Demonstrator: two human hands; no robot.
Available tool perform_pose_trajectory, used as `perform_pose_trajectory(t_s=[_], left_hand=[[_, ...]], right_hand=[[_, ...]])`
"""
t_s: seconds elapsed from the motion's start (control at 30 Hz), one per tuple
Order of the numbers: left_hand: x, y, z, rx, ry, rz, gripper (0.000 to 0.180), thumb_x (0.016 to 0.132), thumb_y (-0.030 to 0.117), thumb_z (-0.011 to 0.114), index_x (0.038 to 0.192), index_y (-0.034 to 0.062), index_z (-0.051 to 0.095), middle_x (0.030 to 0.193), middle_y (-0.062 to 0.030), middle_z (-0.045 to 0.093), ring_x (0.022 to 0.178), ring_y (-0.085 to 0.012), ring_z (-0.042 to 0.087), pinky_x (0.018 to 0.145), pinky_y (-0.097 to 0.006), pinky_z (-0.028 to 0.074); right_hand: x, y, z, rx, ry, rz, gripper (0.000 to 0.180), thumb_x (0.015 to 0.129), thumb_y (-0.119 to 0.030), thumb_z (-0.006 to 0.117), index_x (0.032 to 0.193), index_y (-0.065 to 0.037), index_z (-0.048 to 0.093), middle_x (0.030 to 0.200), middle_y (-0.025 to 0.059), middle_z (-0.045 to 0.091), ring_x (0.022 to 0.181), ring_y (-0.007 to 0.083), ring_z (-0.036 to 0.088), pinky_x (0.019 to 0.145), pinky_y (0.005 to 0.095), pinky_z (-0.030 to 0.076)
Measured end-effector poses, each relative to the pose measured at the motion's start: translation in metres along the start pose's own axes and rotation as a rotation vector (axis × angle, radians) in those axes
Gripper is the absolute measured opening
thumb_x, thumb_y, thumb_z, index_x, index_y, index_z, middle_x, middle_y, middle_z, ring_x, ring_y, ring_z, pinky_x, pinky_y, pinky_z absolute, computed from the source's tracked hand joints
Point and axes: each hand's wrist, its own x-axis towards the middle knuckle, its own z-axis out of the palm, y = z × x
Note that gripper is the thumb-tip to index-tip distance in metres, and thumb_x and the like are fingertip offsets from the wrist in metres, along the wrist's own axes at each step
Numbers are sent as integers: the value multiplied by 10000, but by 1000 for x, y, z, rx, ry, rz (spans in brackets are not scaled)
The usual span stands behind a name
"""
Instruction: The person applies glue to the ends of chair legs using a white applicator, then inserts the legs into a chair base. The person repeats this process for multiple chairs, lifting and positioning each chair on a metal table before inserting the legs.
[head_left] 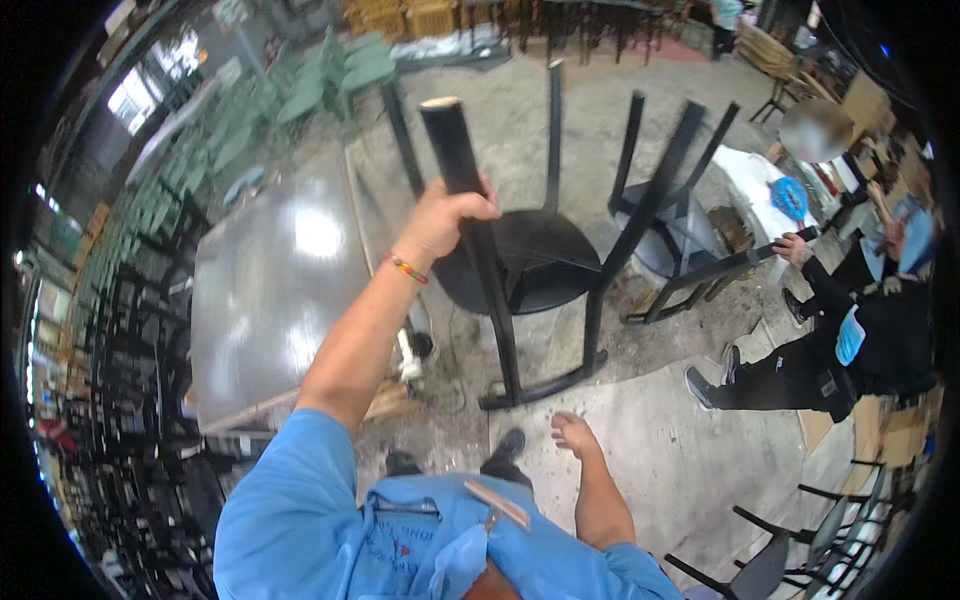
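Note:
My left hand (442,222) is wrapped round a thick leg of a black chair (545,250). The chair is upturned, with its round seat low and its legs pointing up and outward. A curved rail at its near end is by the floor in front of my feet; I cannot tell whether it touches. My right hand (572,433) hangs low beside that rail, apart from the chair, its fingers loosely spread with nothing in them. Just right of it is a second black chair (672,235), also legs up, with a co-worker's hand (794,250) on one of its bars.
A shiny metal-topped table (275,290) stands close on my left. Stacked black chairs (120,400) and green chairs (310,85) line the left and far left. The co-worker (850,345) is at the right, near cardboard (890,440). More black chairs (765,570) stand at the lower right.

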Motion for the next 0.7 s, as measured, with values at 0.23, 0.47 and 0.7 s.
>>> perform_pose_trajectory(t_s=[0.23, 0.47, 0.7], left_hand=[[-103, -84, -17, 388, -35, -47, 308, 691, 60, 776, 945, 25, 605, 841, 3, 615, 805, -90, 561, 767, -288, 488], [-140, -124, -50, 208, 174, -97, 312, 721, 30, 766, 972, 48, 582, 867, -5, 605, 818, -111, 556, 788, -272, 478], [-160, -130, -28, 220, 64, 80, 335, 773, 27, 752, 1040, 77, 556, 1052, -18, 561, 1025, -127, 540, 916, -287, 430]], right_hand=[[0, 12, 14, -148, -95, 105, 529, 907, -239, 616, 1392, -80, 477, 1202, 100, 629, 949, 252, 649, 778, 376, 541], [-3, -113, -15, 338, 513, -595, 926, 842, -234, 708, 1549, -154, 116, 1502, 167, 345, 1274, 264, 450, 972, 408, 424], [-21, -226, -52, 469, 728, -790, 558, 824, -232, 723, 1300, -70, 482, 1159, 71, 578, 1014, 197, 556, 800, 356, 469]])
